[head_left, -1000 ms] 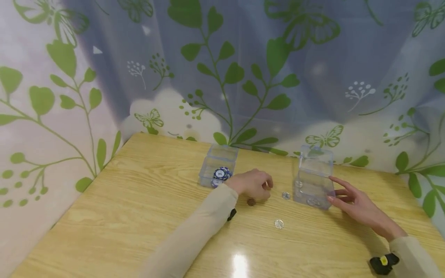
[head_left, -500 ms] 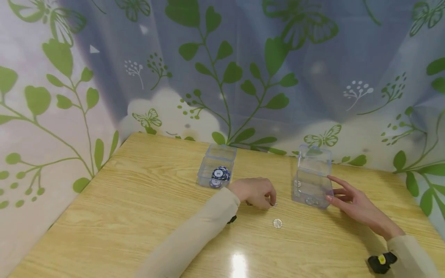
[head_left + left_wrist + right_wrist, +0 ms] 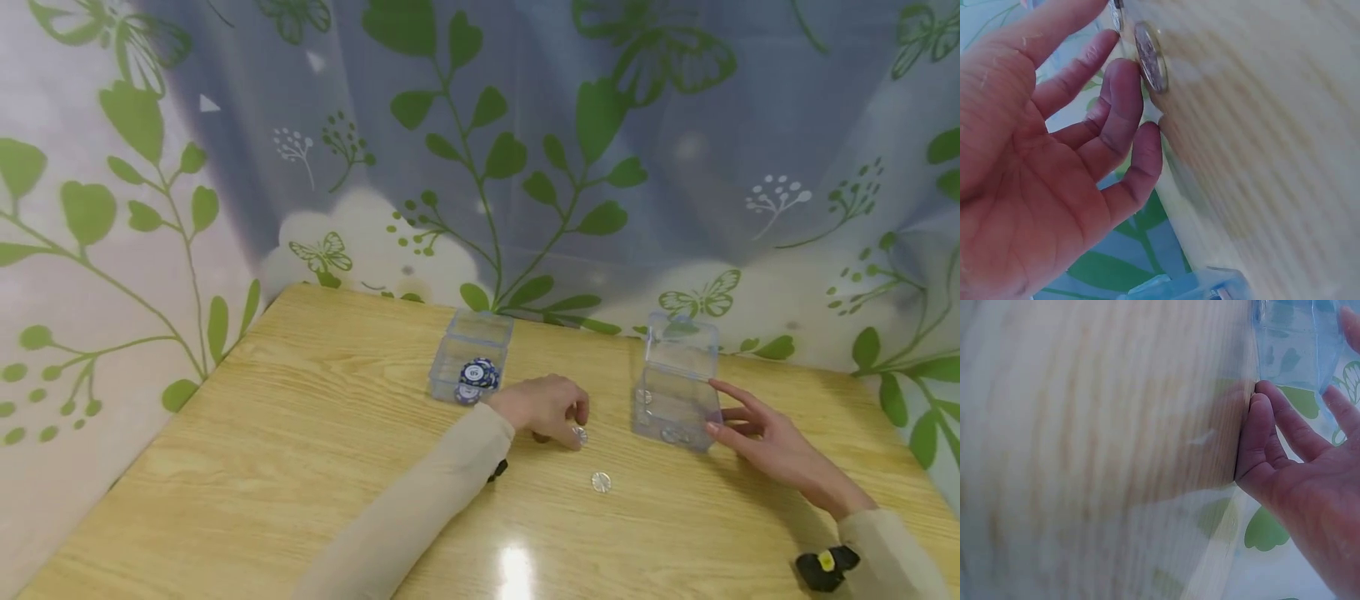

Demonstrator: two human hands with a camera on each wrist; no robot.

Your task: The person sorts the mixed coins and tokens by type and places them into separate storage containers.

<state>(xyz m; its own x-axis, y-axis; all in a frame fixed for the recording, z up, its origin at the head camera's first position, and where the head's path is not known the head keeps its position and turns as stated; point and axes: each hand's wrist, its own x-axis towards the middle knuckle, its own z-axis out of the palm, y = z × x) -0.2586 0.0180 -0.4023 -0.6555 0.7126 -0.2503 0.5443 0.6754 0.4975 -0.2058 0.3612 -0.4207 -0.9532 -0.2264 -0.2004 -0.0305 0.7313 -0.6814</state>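
Note:
My left hand (image 3: pixel 546 408) hovers low over the table with its fingers loosely bent. A silver coin (image 3: pixel 580 434) lies on the wood between its thumb and fingertips. A brown coin (image 3: pixel 539 437) is mostly hidden under the hand. In the left wrist view, a coin (image 3: pixel 1150 57) lies beside the bent fingers. Another silver coin (image 3: pixel 601 482) lies nearer the front. My right hand (image 3: pixel 776 446) rests its thumb and index fingertip against the right side of a clear plastic box (image 3: pixel 678 396), whose lid stands up. Silver coins (image 3: pixel 673 435) show inside that box.
Left of it, a second clear box (image 3: pixel 444 367) with a raised lid holds several blue poker chips (image 3: pixel 477 375). Both boxes stand on the wooden table (image 3: pixel 300 433) near its back edge. A leaf-patterned curtain (image 3: pixel 525 125) hangs close behind.
A silver coin has slid left, away from the right box, along with my left hand. The hand dipped toward the front and came back a little. My right hand stays at the box.

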